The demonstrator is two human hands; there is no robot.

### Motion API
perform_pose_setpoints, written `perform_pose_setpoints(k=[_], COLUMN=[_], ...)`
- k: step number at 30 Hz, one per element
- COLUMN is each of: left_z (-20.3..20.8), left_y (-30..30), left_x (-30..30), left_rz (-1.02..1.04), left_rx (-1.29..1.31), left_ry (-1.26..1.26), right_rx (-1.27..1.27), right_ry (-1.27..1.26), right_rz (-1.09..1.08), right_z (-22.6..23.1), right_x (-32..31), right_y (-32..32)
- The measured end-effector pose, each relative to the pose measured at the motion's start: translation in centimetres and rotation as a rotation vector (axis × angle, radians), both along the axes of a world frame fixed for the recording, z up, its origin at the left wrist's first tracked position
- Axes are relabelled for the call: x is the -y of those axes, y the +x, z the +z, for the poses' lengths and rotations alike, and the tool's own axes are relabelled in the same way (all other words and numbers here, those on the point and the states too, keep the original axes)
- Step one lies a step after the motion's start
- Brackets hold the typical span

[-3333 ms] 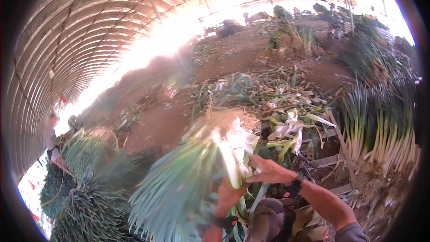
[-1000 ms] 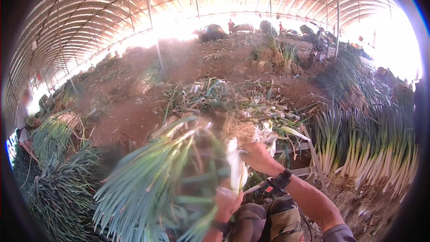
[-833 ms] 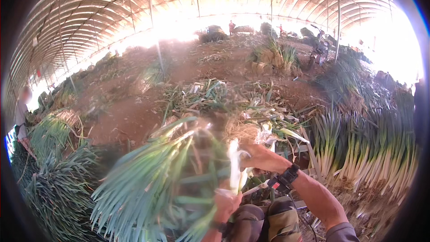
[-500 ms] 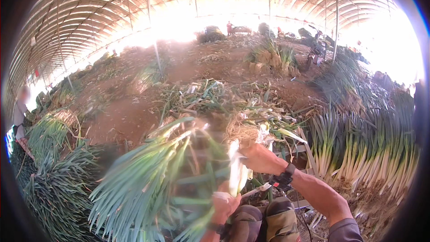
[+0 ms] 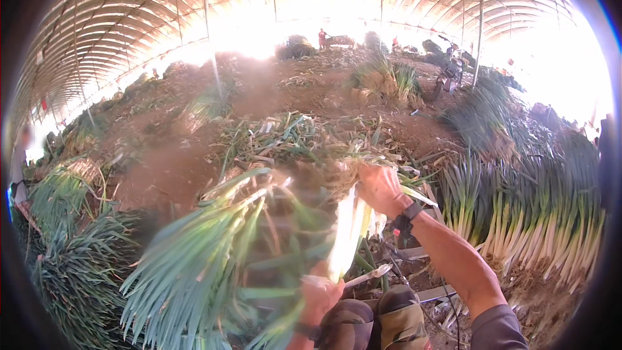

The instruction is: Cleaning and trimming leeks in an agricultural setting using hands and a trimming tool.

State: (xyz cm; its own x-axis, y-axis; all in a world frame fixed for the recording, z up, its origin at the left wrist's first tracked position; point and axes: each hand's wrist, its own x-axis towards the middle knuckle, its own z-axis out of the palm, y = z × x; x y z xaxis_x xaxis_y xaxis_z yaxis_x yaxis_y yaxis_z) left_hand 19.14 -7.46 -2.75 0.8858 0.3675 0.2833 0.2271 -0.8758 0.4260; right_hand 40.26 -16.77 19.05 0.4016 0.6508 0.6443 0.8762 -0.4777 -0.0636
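Pale leek stalks (image 5: pixel 345 230), several together: located between the two hands, in front of the knees (image 5: pixel 398 317). Long axis near upright, top tipped slightly to the right; root tuft (image 5: pixel 338 178) at the upper, far end, lower end toward the body.

Left hand (image 5: pixel 322 295): curled around the lower end of the stalks, nearer the knees.

Right hand (image 5: pixel 381 189): at the upper end, just right of the root tuft, fingers bent and partly out of sight; impossible to tell whether pinching anything. Nearer of the two to the roots. Dark wristband (image 5: pixel 404 218) on the wrist.

Just left of the stalks: fan of green leaves (image 5: pixel 178 266), tips toward lower left. Right of the left hand: loose pale stub (image 5: pixel 368 276). Ahead, on the ground: heap of trimmings (image 5: pixel 285 133). Well to the right: row of standing leeks (image 5: pixel 544 217), roots down.
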Motion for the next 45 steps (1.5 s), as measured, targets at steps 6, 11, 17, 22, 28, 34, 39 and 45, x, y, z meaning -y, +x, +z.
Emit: perform_pose_setpoints(k=[6,11,17,22,28,34,39,45], left_z=[0.6,-2.6,-3.8,-2.0,-1.4,1.1,3.1,-0.1], left_y=[-0.6,-1.8,-1.5,-2.0,-1.7,-1.1,-1.2,-4.8], left_x=[0.3,0.7,-0.8,0.5,0.8,1.6,1.3,-0.5], left_rz=[-0.035,0.074,0.057,0.110,0.034,0.040,0.023,0.099], left_rx=[0.023,0.109,0.205,0.349,0.232,0.169,0.142,0.143], left_ry=[-0.161,0.095,-0.134,-0.307,-0.322,-0.310,-0.343,-0.458], right_rx=[-0.114,-0.116,-0.771,-0.689,-0.195,0.029,-0.054,-0.107], right_ry=[-0.065,0.184,0.202,0.047,-0.296,-0.139,-0.168,0.194], right_rz=[-0.437,-0.215,0.106,0.421,0.101,-0.067,-0.187,-0.551], right_z=[2.8,8.1,2.9,-1.6,-2.0,-1.0,-0.7,7.0], right_x=[-0.2,5.4,6.9,5.3,2.4,1.2,0.9,8.6], right_y=[4.6,8.3,3.4,-0.4,-1.0,4.5,5.9,13.4])
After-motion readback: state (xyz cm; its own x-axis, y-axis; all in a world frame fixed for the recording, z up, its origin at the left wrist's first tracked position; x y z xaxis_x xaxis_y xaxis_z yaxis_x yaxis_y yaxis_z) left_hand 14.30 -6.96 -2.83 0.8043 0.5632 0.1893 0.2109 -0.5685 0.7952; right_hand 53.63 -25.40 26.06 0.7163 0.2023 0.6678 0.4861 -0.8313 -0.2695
